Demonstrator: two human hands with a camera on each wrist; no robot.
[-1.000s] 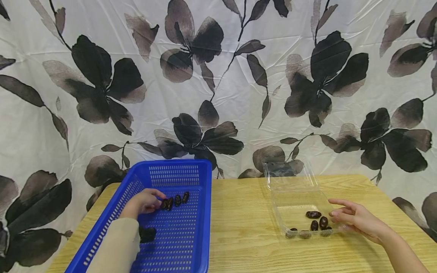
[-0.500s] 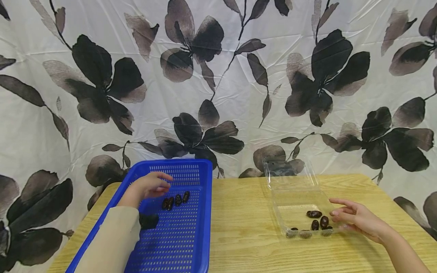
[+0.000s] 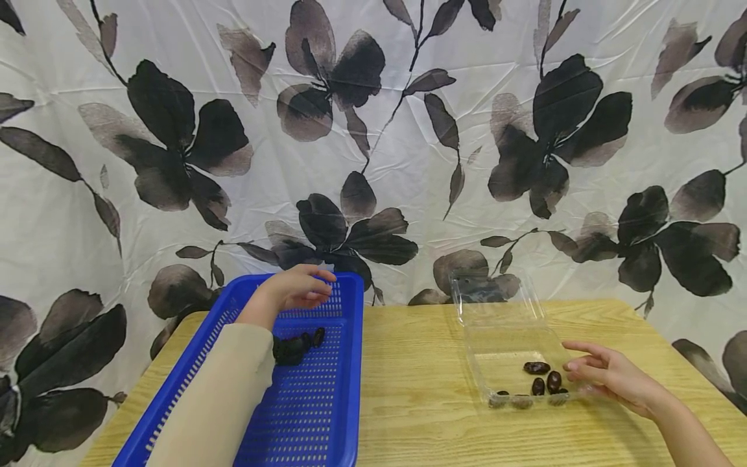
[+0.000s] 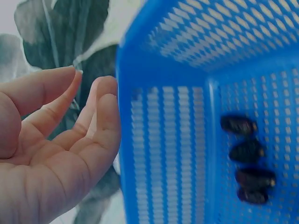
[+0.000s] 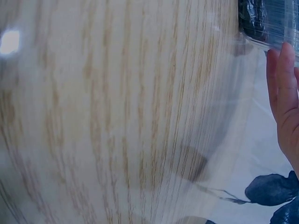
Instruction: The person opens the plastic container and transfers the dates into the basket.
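"So, head view first. What's where?"

"Blue basket (image 3: 355, 389) on the left of the table (image 3: 414, 395); clear box (image 3: 502, 373) to the right, lid (image 3: 496, 295) tipped back. Left hand (image 3: 300, 288) above the basket's far end, fingers loosely bent, nothing seen in them. Right hand (image 3: 618, 379) at the box's right side, fingers mostly straight. Six box dates (image 3: 554, 381) countable, some seen through the front wall."

"And in the basket?"

"Basket dates (image 3: 318, 336) only partly in sight; a dark thing (image 3: 286, 351) under the left wrist covers some."

"Left wrist view?"

"Better count there: four dates in a rough row on the perforated floor, towards the end wall. Thumb and fingers stand apart, no date between them. Contact with the rim: cannot tell."

"Right wrist view?"

"Mostly wood grain. Fingertips by the box's edge at upper right, fingers straight, seemingly touching it; whether they pinch it, cannot tell. A dark date shows behind the plastic."

"How far along, then?"

"My judgement: part-way. The four look set down in line, so I'd count those as done; the six lie loose in the box and look left to shift. Short of half, if these are all. Neither hand carries one."
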